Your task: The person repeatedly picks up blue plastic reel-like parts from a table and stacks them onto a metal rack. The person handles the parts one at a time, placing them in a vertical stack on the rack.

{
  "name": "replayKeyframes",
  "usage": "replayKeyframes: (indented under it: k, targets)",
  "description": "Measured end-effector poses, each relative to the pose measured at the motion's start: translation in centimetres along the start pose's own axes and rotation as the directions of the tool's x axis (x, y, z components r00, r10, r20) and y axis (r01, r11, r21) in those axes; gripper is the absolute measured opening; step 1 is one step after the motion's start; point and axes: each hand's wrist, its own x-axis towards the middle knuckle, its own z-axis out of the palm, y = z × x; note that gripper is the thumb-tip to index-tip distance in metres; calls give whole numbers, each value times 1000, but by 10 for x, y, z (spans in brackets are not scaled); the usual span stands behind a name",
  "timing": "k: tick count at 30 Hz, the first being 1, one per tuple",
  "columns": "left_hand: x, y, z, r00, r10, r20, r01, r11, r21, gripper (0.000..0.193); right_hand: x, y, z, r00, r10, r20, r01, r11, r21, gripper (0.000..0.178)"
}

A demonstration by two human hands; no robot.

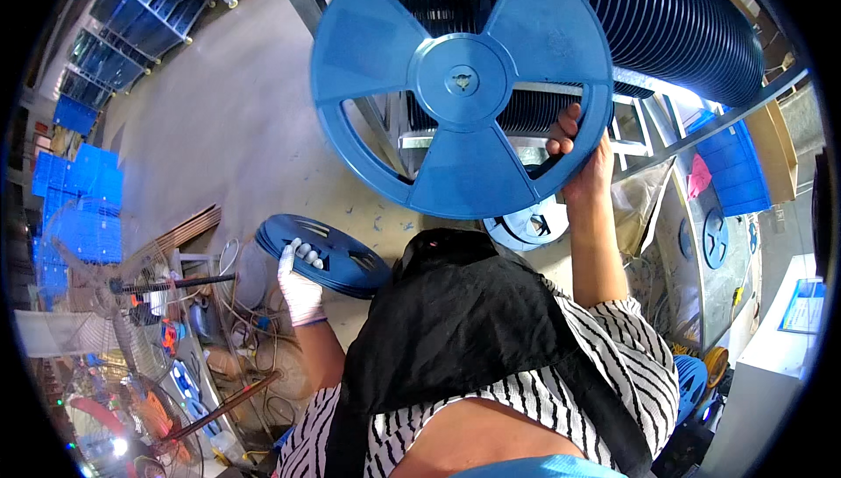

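My bare right hand (580, 149) grips the rim of a large blue plastic reel (462, 84), its fingers curled through one of the cut-out windows. The reel is raised with its flat face toward me, and three windows surround its round hub. Lower on the left, my left hand (302, 276), in a white glove, holds a stack of darker blue reels (350, 254) by the edge, fingers hooked through an opening. That stack is tilted beside my black apron (473, 320). How many reels it has I cannot tell.
Long rows of dark discs (674, 31) sit on a metal rack (714, 132) ahead and to the right. A standing fan (114, 285) and cables are at left, with blue bins (79, 198) behind. A blue crate (731, 162) and cardboard stand at right.
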Motion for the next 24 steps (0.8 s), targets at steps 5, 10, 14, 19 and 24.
replayKeyframes:
  k: [5,10,14,19,24]
  targets:
    - [17,-3,-5,998,-37,44,37,999,9,28,-24,-20,27,955,-285,80,293,949,-116,48]
    - [35,-5,0,999,-47,0,47,998,32,27,-2,-9,30,836,-540,98,517,716,-468,23]
    - [51,-5,0,998,-57,28,57,998,19,26,29,11,62,743,-656,130,545,481,-687,12]
    - [64,-3,2,999,-52,11,52,999,-16,24,78,38,93,489,-852,187,495,95,-864,11]
    - [84,-5,-16,996,-81,43,83,996,-40,23,115,41,100,309,-904,296,338,-186,-922,22]
